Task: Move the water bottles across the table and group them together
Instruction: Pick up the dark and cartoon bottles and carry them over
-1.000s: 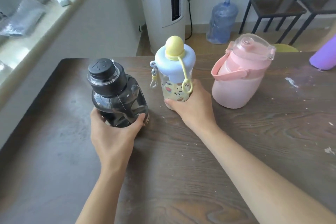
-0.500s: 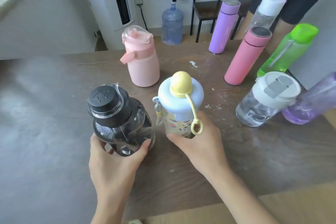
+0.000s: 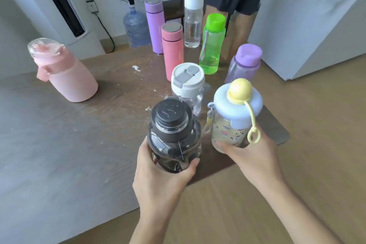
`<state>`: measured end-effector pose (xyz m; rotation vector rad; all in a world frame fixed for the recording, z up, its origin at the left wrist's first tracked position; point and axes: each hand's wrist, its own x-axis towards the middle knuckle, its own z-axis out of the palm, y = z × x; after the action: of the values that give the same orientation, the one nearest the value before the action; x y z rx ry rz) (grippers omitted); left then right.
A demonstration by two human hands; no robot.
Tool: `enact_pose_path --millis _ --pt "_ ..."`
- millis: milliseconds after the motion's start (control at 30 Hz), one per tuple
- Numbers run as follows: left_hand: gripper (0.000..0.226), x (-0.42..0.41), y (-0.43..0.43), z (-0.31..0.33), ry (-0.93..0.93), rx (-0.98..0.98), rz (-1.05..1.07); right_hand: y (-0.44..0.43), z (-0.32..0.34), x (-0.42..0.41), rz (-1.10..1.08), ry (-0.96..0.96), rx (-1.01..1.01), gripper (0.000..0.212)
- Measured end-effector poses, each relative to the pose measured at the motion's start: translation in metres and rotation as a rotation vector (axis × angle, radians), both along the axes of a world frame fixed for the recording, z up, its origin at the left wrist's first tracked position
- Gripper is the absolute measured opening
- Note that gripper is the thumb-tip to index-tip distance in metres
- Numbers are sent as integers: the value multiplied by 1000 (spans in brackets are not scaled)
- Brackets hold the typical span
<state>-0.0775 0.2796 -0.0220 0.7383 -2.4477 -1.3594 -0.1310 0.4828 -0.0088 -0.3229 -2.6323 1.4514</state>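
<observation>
Clasping dark bottle [image 3: 174,140] left hand [image 3: 160,180]; right hand [image 3: 255,160] wraps cartoon bottle [image 3: 231,127].

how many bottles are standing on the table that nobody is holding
7: pink jug alone at left; purple flask, clear white-capped bottle, pink flask, green bottle, purple-lidded bottle, white-lidded bottle clustered right. Others could hide behind.

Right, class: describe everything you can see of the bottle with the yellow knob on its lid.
The small clear bottle has a wide, pale blue lid topped by a round yellow knob. A yellow cord runs from the knob to a loop hanging at the side. Cartoon prints dot its see-through, plastic-looking body. The right hand grips its lower part, holding it roughly upright near the table's corner, beside the dark bottle.
</observation>
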Motion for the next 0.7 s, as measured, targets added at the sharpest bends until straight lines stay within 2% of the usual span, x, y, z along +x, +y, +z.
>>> enact_pose_path --millis 267,567,700 --pt "115 -13 53 7 9 -5 -137 56 -10 -18 -96 -60 -21 48" --pt "116 -26 52 -2 42 47 -185 66 -30 -21 -98 -41 -149 61" --pt "125 -27 50 -6 42 96 -223 65 -23 -17 -74 -56 -154 60"
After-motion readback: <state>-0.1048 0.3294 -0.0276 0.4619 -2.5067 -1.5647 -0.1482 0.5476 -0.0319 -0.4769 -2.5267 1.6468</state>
